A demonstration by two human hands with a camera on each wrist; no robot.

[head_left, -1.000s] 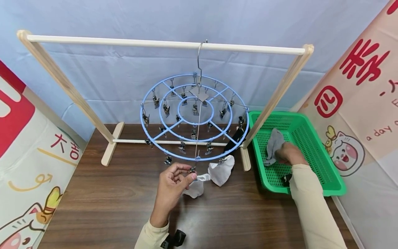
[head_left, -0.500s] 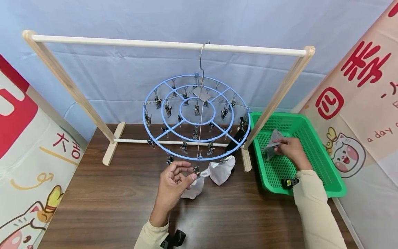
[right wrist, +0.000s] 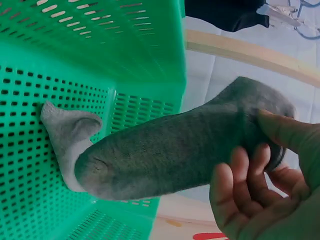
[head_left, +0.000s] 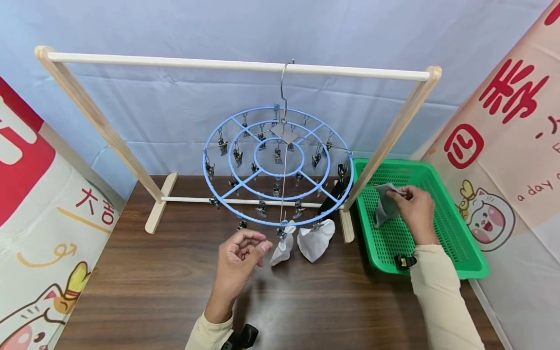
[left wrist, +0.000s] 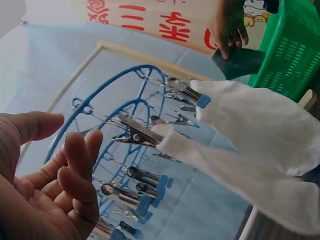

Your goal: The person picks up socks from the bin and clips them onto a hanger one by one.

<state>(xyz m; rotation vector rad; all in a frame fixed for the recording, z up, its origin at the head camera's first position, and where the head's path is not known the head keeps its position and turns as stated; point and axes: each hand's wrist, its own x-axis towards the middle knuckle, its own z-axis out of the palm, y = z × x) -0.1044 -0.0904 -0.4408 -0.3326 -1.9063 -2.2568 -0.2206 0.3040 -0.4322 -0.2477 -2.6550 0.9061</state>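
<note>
My right hand (head_left: pixel 417 209) pinches a dark grey sock (right wrist: pixel 160 155) near its cuff, over the green basket (head_left: pixel 367 245). Beneath it in the right wrist view, a lighter grey sock (right wrist: pixel 70 145) lies in the basket. My left hand (head_left: pixel 240 255) is just left of a metal clip (left wrist: pixel 137 132), apart from it, fingers loosely bent around nothing. From that clip hangs a white sock (head_left: pixel 284 245). Beside it another white sock (head_left: pixel 316 240) hangs from its own clip on the round blue drying hanger (head_left: pixel 238 214). A black sock (head_left: pixel 328 201) hangs at the hanger's right side.
A wooden rack (head_left: pixel 100 121) carries the hanger by a metal hook (head_left: pixel 282 87) over its top bar. Several other clips dangle from the blue rings. The brown table (head_left: pixel 153 282) lies beneath, with printed cloths on both sides and a pale blue cloth behind.
My left hand has let go of the clip and drawn slightly left; the white sock now hangs by itself. My right hand has lifted the dark grey sock up from the basket.
</note>
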